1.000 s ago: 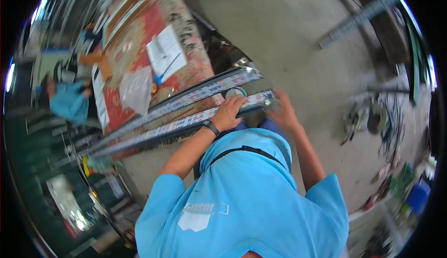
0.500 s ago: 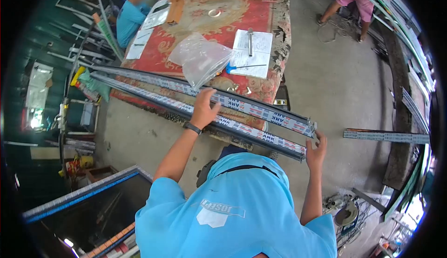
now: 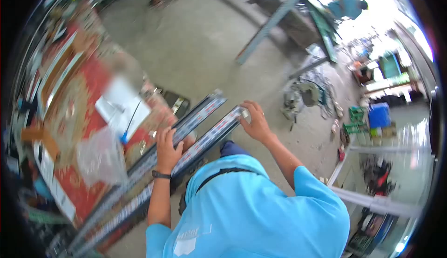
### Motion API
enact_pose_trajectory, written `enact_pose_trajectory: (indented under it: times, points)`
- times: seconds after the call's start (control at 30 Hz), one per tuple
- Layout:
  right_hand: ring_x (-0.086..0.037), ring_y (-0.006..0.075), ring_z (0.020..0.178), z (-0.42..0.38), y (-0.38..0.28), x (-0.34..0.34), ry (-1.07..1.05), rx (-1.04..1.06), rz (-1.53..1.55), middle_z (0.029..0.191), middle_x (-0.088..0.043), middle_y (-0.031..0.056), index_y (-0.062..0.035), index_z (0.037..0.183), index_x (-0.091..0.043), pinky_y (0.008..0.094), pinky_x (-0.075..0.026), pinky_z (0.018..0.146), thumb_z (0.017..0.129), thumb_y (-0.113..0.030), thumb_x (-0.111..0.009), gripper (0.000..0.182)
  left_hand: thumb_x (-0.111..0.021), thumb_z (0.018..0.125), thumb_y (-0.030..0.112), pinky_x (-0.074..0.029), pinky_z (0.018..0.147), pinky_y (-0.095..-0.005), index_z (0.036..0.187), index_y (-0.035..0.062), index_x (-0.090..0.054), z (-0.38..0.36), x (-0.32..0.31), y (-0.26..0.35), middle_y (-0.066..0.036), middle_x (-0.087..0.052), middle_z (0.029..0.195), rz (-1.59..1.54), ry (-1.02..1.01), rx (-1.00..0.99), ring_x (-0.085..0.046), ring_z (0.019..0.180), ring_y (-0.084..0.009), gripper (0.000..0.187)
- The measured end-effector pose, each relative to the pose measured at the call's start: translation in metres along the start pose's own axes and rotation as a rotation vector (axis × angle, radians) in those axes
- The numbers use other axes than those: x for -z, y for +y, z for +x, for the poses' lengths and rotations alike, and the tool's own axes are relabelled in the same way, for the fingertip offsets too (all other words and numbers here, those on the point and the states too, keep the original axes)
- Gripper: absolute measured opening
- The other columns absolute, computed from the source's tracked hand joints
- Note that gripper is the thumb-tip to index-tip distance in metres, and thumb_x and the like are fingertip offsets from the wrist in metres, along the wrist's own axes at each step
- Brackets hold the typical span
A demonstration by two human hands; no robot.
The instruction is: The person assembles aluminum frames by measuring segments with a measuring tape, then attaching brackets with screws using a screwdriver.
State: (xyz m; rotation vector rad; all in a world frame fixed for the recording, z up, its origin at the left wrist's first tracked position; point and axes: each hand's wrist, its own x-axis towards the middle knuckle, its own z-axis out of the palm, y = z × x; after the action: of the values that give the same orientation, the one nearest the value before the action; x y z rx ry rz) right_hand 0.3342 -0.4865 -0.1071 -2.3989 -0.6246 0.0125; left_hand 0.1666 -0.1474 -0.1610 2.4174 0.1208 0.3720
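Two long metal profiles covered in printed film lie side by side at the table edge, reaching from the lower left up to the middle. On the far profile (image 3: 198, 112) my left hand (image 3: 167, 150), with a dark wristband, rests with fingers stretched out and thumb apart. At the upper end of the near profile (image 3: 209, 136) is my right hand (image 3: 256, 123). Its fingers and thumb are closed on that end, by a small pale spot that I cannot make out. The profiles lie slightly apart at their upper ends.
The table (image 3: 86, 88) with a worn red cover carries a plastic bag (image 3: 100, 158), papers (image 3: 123, 106), a blue-handled screwdriver (image 3: 132, 120) and wooden frame pieces (image 3: 58, 78). A machine with cables (image 3: 309, 94) sits on the floor. A person (image 3: 347, 5) is far off, upper right.
The view has turned to the right, so the table now sits at the left and the profiles slant upward. My right hand has come onto the near profile's end. My left hand stays on the far profile.
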Motion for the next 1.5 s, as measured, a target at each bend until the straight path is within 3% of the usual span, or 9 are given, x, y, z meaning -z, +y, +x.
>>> enact_pose_trajectory:
  times: [0.27, 0.57, 0.8, 1.0, 1.1, 1.2, 1.3, 1.37, 1.5]
  points:
    - [-0.066, 0.0316, 0.118, 0.036, 0.135, 0.071, 0.253, -0.447, 0.216, 0.136, -0.059, 0.0163, -0.0070, 0.131, -0.060, 0.0443, -0.057, 0.092, 0.088, -0.018, -0.079, 0.049, -0.079, 0.080, 0.013, -0.039, 0.113, -0.0520, 0.135, 0.0023, -0.057, 0.107, -0.078, 0.058, -0.021, -0.054, 0.139, -0.048, -0.080, -0.088, -0.048, 0.131, -0.0427, 0.060]
    - [-0.068, 0.0287, 0.118, 0.121, 0.324, 0.169, 0.218, -0.532, 0.511, 0.133, -0.065, 0.0152, -0.0030, 0.134, -0.060, 0.0401, -0.059, 0.092, 0.095, -0.018, -0.075, 0.045, -0.078, 0.081, 0.008, -0.039, 0.113, -0.0504, 0.134, 0.0015, -0.055, 0.205, -0.191, 0.178, -0.020, -0.054, 0.140, -0.004, 0.065, 0.029, -0.049, 0.132, -0.0420, 0.058]
    - [-0.071, 0.0254, 0.111, 0.136, 0.409, 0.241, 0.248, -0.550, 0.532, 0.127, -0.069, 0.0150, 0.0011, 0.133, -0.061, 0.0363, -0.057, 0.093, 0.097, -0.017, -0.072, 0.042, -0.081, 0.082, 0.018, -0.041, 0.115, -0.0476, 0.138, -0.0001, -0.053, 0.359, -0.312, 0.231, -0.023, -0.052, 0.142, -0.156, -0.109, -0.079, -0.050, 0.134, -0.0399, 0.065]
    - [-0.068, 0.0170, 0.105, 0.157, 0.472, 0.251, 0.205, -0.565, 0.583, 0.118, -0.070, 0.0101, -0.0002, 0.131, -0.063, 0.0311, -0.054, 0.091, 0.098, -0.017, -0.072, 0.038, -0.079, 0.090, 0.031, -0.053, 0.100, -0.0421, 0.139, -0.0048, -0.051, 0.558, -0.421, 0.213, -0.020, -0.066, 0.122, -0.453, -0.150, 0.211, -0.066, 0.115, -0.0324, 0.066]
    - [-0.068, 0.0170, 0.099, 0.169, 0.496, 0.270, 0.199, -0.589, 0.593, 0.118, -0.070, 0.0097, 0.0000, 0.131, -0.062, 0.0320, -0.055, 0.087, 0.097, -0.015, -0.073, 0.039, -0.078, 0.092, 0.036, -0.057, 0.085, -0.0388, 0.137, -0.0065, -0.052, 0.691, -0.495, 0.179, -0.012, -0.069, 0.102, -0.722, -0.020, 0.425, -0.069, 0.096, -0.0244, 0.066]
    - [-0.068, 0.0150, 0.094, 0.181, 0.538, 0.285, 0.236, -0.680, 0.375, 0.116, -0.070, 0.0078, -0.0019, 0.131, -0.063, 0.0307, -0.055, 0.080, 0.097, -0.015, -0.074, 0.039, -0.079, 0.092, 0.039, -0.056, 0.070, -0.0363, 0.129, -0.0045, -0.056, 0.823, -0.528, 0.173, -0.008, -0.064, 0.091, -1.020, 0.024, 0.642, -0.064, 0.081, -0.0174, 0.061]
    - [-0.065, 0.0121, 0.088, 0.181, 0.606, 0.286, 0.359, -0.857, 0.439, 0.111, -0.069, 0.0054, -0.0029, 0.128, -0.064, 0.0278, -0.052, 0.074, 0.097, -0.016, -0.074, 0.036, -0.079, 0.091, 0.045, -0.052, 0.059, -0.0339, 0.123, -0.0009, -0.058, 0.928, -0.561, 0.153, -0.005, -0.059, 0.088, -1.175, 0.077, 0.738, -0.057, 0.074, -0.0122, 0.060]
    - [-0.062, 0.0110, 0.084, 0.217, 0.588, 0.311, 0.398, -0.913, 0.454, 0.107, -0.068, 0.0038, -0.0028, 0.126, -0.064, 0.0265, -0.050, 0.071, 0.097, -0.016, -0.073, 0.033, -0.079, 0.088, 0.054, -0.055, 0.063, -0.0367, 0.106, 0.0075, -0.059, 0.980, -0.580, 0.147, -0.003, -0.057, 0.084, -1.253, 0.139, 0.835, -0.059, 0.074, -0.0152, 0.053]
    - [-0.060, 0.0105, 0.082, 0.274, 0.593, 0.333, 0.441, -0.945, 0.490, 0.104, -0.068, 0.0031, -0.0013, 0.123, -0.064, 0.0271, -0.050, 0.070, 0.098, -0.015, -0.072, 0.030, -0.077, 0.092, 0.052, -0.050, 0.051, -0.0320, 0.100, 0.0047, -0.060, 1.049, -0.620, 0.163, -0.001, -0.057, 0.069, -1.415, 0.314, 1.098, -0.055, 0.055, -0.0143, 0.051]
